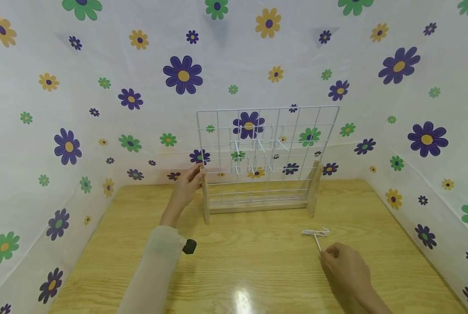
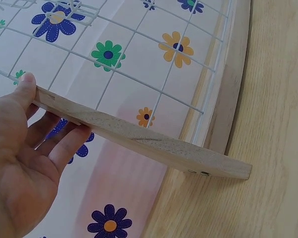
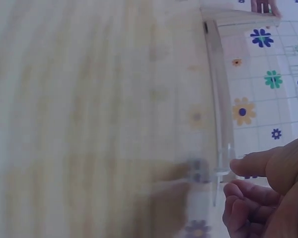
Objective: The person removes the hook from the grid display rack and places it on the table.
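Observation:
A white wire grid rack (image 1: 269,108) stands on the table in a wooden base, with several white hooks (image 1: 283,145) hung on it in two rows. My left hand (image 1: 184,185) grips the upper end of the left wooden upright (image 2: 139,136), thumb on one side and fingers on the other, as the left wrist view shows. In front of the rack's right side, my right hand (image 1: 347,266) pinches the stem of a loose white wire hook (image 1: 317,241) between thumb and fingers. The hook's wider bracket end points away from the hand, toward the rack.
The wood-grain table (image 1: 257,253) stretches around the rack. Flower-printed white sheeting (image 1: 226,56) encloses the back and both sides, close behind the rack. A wooden crossbar (image 1: 257,208) joins the two uprights low down; the right upright (image 1: 314,189) leans slightly.

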Available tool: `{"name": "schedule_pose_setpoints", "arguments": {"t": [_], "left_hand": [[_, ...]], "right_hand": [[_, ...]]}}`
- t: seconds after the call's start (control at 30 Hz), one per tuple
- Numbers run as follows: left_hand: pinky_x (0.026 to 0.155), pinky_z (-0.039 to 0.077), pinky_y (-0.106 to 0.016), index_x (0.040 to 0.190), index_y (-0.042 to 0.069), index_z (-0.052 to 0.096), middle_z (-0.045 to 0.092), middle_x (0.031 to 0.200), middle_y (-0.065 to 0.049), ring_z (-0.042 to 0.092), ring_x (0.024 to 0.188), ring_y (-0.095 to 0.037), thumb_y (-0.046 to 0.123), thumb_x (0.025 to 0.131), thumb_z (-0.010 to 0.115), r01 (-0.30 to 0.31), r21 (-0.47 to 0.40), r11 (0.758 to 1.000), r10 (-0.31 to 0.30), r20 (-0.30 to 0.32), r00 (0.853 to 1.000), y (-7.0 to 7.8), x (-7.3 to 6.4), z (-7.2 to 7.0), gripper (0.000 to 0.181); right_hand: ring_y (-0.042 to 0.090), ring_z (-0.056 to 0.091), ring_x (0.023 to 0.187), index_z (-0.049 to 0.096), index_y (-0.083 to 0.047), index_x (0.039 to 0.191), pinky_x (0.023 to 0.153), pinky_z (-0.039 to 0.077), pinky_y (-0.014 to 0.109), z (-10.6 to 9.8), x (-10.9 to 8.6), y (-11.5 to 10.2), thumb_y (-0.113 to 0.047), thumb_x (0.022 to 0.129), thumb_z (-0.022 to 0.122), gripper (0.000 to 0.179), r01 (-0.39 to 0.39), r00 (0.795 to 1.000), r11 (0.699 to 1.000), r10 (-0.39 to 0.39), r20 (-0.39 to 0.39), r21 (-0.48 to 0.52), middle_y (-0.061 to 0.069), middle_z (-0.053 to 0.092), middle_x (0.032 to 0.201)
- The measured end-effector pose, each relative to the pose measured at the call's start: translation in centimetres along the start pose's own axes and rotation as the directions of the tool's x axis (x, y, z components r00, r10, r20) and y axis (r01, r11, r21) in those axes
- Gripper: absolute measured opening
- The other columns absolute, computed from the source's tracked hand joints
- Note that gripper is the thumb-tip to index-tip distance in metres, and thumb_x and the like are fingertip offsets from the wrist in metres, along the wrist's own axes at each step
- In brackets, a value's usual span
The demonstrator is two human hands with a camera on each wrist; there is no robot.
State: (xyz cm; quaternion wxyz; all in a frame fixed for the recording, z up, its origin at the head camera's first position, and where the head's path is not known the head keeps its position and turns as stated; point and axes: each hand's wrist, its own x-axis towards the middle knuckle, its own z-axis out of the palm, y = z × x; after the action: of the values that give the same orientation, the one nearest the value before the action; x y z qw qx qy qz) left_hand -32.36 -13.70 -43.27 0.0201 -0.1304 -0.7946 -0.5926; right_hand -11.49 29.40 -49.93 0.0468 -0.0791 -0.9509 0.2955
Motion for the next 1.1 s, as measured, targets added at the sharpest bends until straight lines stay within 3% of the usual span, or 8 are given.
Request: {"name": "schedule_pose_setpoints", "arguments": {"t": [0.27,0.5,0.7,0.87,1.1], "left_hand": [[0.106,0.053,-0.042,0.160,0.013,0.040,0.044,0.159,-0.017,0.050,0.139,-0.036,0.037,0.109,0.053,-0.017,-0.003,1.000,0.017,0.021,1.000,0.0,0.1,0.0,0.058],[0.104,0.055,-0.039,0.161,0.015,0.039,0.047,0.155,-0.021,0.053,0.136,-0.036,0.034,0.110,0.052,-0.027,0.034,0.999,0.026,0.030,0.999,0.3,0.1,-0.1,0.055],[0.104,0.055,-0.039,0.161,0.015,0.039,0.048,0.154,-0.020,0.054,0.136,-0.036,0.034,0.110,0.052,-0.003,0.068,0.998,0.000,0.050,0.999,0.5,0.1,-0.4,0.055],[0.105,0.055,-0.040,0.161,0.013,0.038,0.048,0.154,-0.020,0.053,0.136,-0.036,0.033,0.110,0.052,0.013,0.058,0.998,-0.017,0.075,0.997,0.5,0.2,-0.6,0.057],[0.103,0.056,-0.040,0.160,0.007,0.038,0.049,0.153,-0.022,0.054,0.135,-0.037,0.031,0.110,0.054,-0.015,0.042,0.999,0.011,0.082,0.997,0.6,0.4,-0.8,0.057]], "right_hand": [[0.009,0.039,0.042,0.075,0.004,0.099,0.034,0.031,0.019,-1.5,1.1,-1.7,-0.018,0.093,0.076,0.022,0.123,0.986,0.992,-0.124,-0.107,-0.020,0.013,0.074,0.083],[0.012,0.056,0.057,0.075,0.002,0.102,0.040,0.043,0.024,-3.9,2.7,-4.7,-0.022,0.099,0.072,0.025,0.184,0.971,0.982,-0.175,-0.161,0.039,0.009,0.074,0.085],[0.016,0.060,0.067,0.075,0.002,0.105,0.050,0.048,0.023,-5.9,4.8,-8.0,-0.021,0.101,0.070,0.023,0.262,0.945,0.960,-0.234,-0.228,0.101,0.009,0.073,0.087],[0.019,0.062,0.075,0.073,0.003,0.110,0.056,0.048,0.019,-7.4,6.2,-10.8,-0.024,0.102,0.068,0.028,0.289,0.934,0.943,-0.239,-0.266,0.168,0.013,0.074,0.093],[0.021,0.063,0.080,0.073,0.004,0.111,0.065,0.047,0.012,-8.4,8.2,-14.0,-0.018,0.100,0.071,0.025,0.404,0.882,0.884,-0.307,-0.358,0.237,0.016,0.073,0.095]]}}
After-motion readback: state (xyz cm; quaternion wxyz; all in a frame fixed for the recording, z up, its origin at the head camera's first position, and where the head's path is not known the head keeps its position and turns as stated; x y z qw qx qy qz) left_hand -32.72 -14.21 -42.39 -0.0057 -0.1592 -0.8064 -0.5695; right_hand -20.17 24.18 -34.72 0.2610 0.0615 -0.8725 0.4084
